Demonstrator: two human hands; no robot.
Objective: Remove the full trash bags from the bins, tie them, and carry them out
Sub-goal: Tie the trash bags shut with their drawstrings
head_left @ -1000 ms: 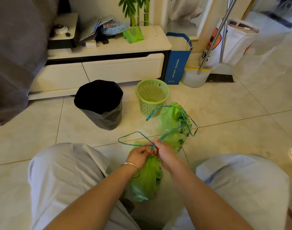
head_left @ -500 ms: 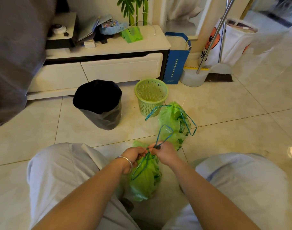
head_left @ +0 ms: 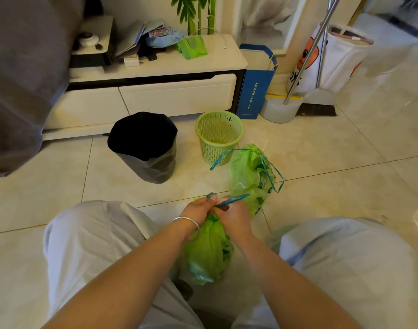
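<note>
The left hand [head_left: 198, 207] and right hand [head_left: 233, 214] are pressed together, both pinching the blue drawstring [head_left: 229, 201] at the neck of the near green bag [head_left: 209, 250], which sits on the floor directly beneath them between the knees. A second ago wide loops stood above the hands; now only a short tail shows, so the knot looks nearly tight. Beyond the hands: black bin [head_left: 144, 148], second green bag [head_left: 250, 176], green basket [head_left: 218, 136].

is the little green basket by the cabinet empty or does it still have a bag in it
Empty. The green basket stands upright with its slotted walls and bottom bare; no liner shows inside.
</note>
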